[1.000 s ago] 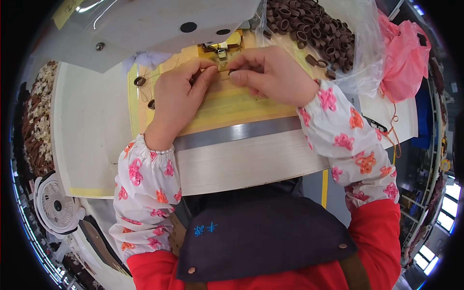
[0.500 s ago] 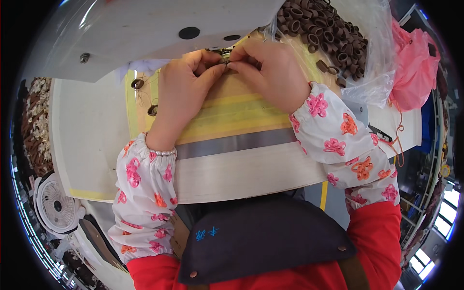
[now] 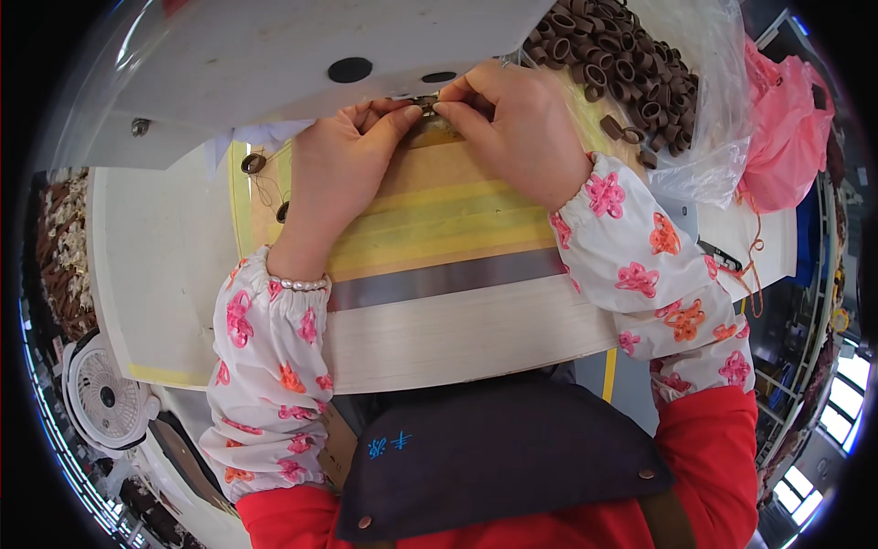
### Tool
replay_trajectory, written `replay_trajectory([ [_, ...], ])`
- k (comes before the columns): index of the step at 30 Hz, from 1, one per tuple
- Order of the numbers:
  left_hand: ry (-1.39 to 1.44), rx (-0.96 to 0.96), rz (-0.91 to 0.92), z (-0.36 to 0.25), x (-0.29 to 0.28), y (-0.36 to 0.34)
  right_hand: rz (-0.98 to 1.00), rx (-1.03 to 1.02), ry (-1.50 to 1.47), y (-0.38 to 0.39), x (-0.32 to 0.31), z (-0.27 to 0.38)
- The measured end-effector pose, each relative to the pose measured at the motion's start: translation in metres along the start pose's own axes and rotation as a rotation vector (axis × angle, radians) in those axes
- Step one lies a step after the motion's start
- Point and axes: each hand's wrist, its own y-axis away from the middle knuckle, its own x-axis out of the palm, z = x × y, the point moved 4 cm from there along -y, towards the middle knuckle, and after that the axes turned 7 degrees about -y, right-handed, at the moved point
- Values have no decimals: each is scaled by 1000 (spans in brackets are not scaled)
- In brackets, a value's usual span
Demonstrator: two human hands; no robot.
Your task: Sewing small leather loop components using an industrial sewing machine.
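Note:
Under the head of a white sewing machine [image 3: 274,64], both of my hands meet at a small brown loop [image 3: 426,107], mostly covered by fingertips. My left hand [image 3: 338,174] pinches its left side between thumb and fingers. From the other side my right hand [image 3: 526,133] is closed on it in a similar pinch. The machine's needle area is largely hidden behind the fingers and the piece. Left of my left wrist lie a brown loop [image 3: 253,164] with loose threads and a second brown loop [image 3: 283,212], partly covered by that wrist.
A heap of brown loops [image 3: 631,69] lies on a clear plastic bag [image 3: 718,128] at the far right, beside a pink bag [image 3: 782,137]. A dark-handled tool [image 3: 720,254] rests near the right table edge [image 3: 768,256]. A white fan [image 3: 107,393] stands at lower left.
Both hands have moved slightly forward with the small loop, closer to the needle area. The whole view has shifted a little, and the left wrist now covers more of the nearer loose loop.

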Motion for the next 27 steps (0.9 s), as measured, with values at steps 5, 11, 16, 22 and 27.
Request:
replay_trajectory([
  [5, -36, 45, -11, -1, 0, -1, -15, -41, 25, 0, 0, 0],
  [11, -156, 57, -6, -2, -3, -3, 33, -81, 99, -4, 1, 2],
  [16, -126, 72, -12, -4, -3, -3, 54, -85, 142, -5, 0, 3],
  [22, -106, 78, -8, -4, -2, -2, 91, -39, 168, -7, 1, 1],
  [27, -114, 16, -5, 10, 1, -5, 157, 46, 193, -7, 4, -1],
])
